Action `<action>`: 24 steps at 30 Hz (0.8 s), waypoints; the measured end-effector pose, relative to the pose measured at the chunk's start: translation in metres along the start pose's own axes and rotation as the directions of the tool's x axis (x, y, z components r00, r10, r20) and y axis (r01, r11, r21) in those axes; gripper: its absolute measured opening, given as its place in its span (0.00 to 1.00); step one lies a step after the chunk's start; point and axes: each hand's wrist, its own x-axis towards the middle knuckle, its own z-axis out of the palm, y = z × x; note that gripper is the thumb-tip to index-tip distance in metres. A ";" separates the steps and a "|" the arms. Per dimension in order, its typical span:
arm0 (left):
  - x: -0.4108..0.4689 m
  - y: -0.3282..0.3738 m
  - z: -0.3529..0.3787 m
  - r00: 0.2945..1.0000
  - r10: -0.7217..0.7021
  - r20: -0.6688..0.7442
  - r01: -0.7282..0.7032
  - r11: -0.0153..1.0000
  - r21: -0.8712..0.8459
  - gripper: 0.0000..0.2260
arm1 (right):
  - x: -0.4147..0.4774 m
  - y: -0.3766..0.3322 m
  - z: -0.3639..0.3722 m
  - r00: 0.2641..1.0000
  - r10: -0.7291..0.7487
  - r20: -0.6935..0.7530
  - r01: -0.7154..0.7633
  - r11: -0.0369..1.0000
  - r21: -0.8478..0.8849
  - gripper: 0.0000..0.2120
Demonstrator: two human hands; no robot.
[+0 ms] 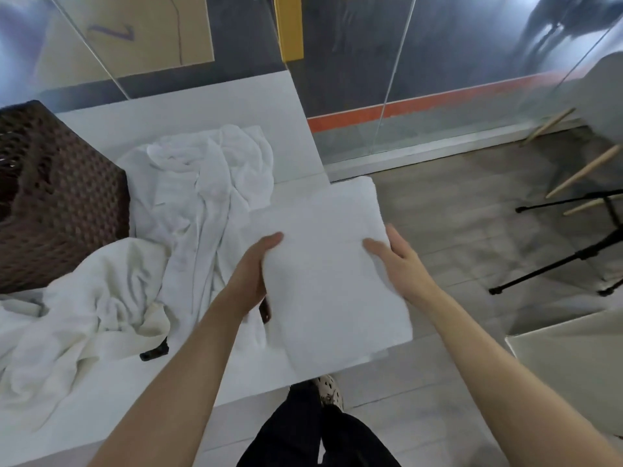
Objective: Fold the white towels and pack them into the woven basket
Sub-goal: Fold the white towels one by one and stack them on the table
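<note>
A folded white towel (323, 264) lies flat between both hands, partly past the right edge of the white table (290, 106). My left hand (251, 271) grips its left edge, thumb on top and fingers hidden beneath. My right hand (401, 261) holds its right edge, thumb on top. A crumpled white towel (209, 176) lies in a heap behind it on the table. Another rumpled towel (77, 308) spreads over the table's left front. The dark brown woven basket (57, 203) stands at the left; its inside is hidden.
A black strap or clip (155, 352) pokes out from under the towels near the table's front. Glass panels (421, 62) rise behind the table. To the right are a black tripod (573, 254), a chair with wooden legs (593, 163) and a white surface (573, 365).
</note>
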 end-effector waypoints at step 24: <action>0.070 -0.075 -0.046 0.935 -0.128 -0.330 0.219 0.941 0.257 0.19 | 0.080 0.118 0.033 0.944 0.228 -0.240 -0.299 0.898 -0.323 0.15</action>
